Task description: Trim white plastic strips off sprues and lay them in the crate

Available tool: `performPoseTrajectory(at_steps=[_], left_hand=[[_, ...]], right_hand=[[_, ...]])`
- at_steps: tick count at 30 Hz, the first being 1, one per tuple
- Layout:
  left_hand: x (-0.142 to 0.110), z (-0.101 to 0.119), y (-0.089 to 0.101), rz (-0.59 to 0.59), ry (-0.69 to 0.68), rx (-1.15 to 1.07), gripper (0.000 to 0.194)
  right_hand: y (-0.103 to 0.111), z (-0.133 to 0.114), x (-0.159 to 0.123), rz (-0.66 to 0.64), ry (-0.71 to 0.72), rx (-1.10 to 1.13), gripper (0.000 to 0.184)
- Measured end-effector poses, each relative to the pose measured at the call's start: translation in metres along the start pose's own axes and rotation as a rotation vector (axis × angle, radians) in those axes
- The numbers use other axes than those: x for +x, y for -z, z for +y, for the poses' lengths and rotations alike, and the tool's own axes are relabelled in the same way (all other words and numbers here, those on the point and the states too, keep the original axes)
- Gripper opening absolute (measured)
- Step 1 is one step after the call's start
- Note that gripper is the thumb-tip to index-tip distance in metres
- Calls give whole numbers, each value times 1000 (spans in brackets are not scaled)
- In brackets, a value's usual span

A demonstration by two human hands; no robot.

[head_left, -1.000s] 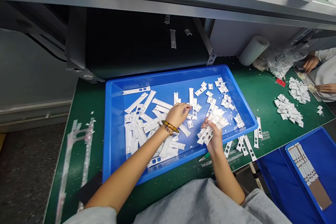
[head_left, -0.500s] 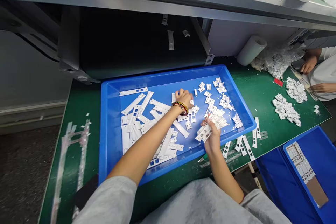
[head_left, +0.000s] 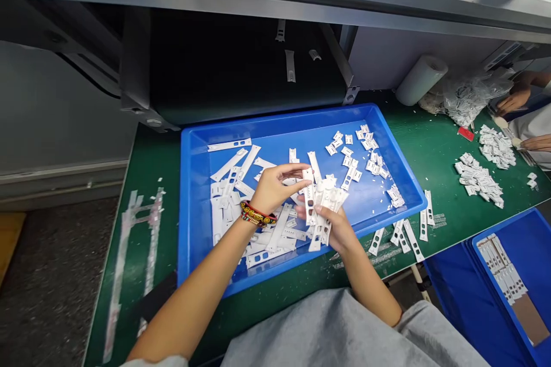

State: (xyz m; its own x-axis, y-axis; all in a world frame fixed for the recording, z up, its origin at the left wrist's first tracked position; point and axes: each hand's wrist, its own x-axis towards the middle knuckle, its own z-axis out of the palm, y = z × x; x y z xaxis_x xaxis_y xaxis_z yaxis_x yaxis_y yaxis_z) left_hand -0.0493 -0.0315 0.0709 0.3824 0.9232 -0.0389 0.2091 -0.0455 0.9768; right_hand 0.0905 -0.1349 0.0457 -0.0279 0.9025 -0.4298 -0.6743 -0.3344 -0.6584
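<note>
A blue tray (head_left: 196, 223) on the green bench holds many white plastic strips (head_left: 232, 163) and small white clips (head_left: 370, 152). Above the tray's middle, my right hand (head_left: 336, 228) grips a fanned bundle of white strips (head_left: 325, 200). My left hand (head_left: 275, 186), with a beaded bracelet (head_left: 257, 215) at the wrist, pinches one white strip (head_left: 308, 183) at the bundle's left edge. The two hands are close together.
Loose strips (head_left: 408, 232) lie on the green bench right of the tray. A white roll (head_left: 419, 80), a plastic bag of parts (head_left: 467, 97) and clip piles (head_left: 480, 180) lie at the right, where another person's hands (head_left: 512, 100) work. A blue bin (head_left: 512, 275) sits at lower right.
My left hand left the far part of the tray and came back to the bundle with one strip. My right hand moved left with the bundle.
</note>
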Motion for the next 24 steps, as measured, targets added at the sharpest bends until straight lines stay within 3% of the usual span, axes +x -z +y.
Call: performPoseTrajectory(at_steps=[2, 5, 14, 18, 21, 24], left_hand=[[-7, 1, -1, -33, -14, -17, 42], [-12, -1, 2, -75, -40, 6, 42], [-16, -4, -1, 29, -156, 281, 36], [-13, -12, 2, 102, -147, 372, 29], [-12, -16, 7, 20, -138, 404, 32], [-13, -17, 12, -70, -97, 392, 30]], right_hand=[[-6, 2, -2, -60, -41, -8, 34], [-10, 4, -3, -96, 12, -29, 28], [-7, 8, -4, -47, 127, -176, 33], [-5, 7, -5, -72, -22, -85, 25], [-3, 4, -2, -32, -157, 65, 31], [-2, 2, 1, 6, -186, 136, 34]])
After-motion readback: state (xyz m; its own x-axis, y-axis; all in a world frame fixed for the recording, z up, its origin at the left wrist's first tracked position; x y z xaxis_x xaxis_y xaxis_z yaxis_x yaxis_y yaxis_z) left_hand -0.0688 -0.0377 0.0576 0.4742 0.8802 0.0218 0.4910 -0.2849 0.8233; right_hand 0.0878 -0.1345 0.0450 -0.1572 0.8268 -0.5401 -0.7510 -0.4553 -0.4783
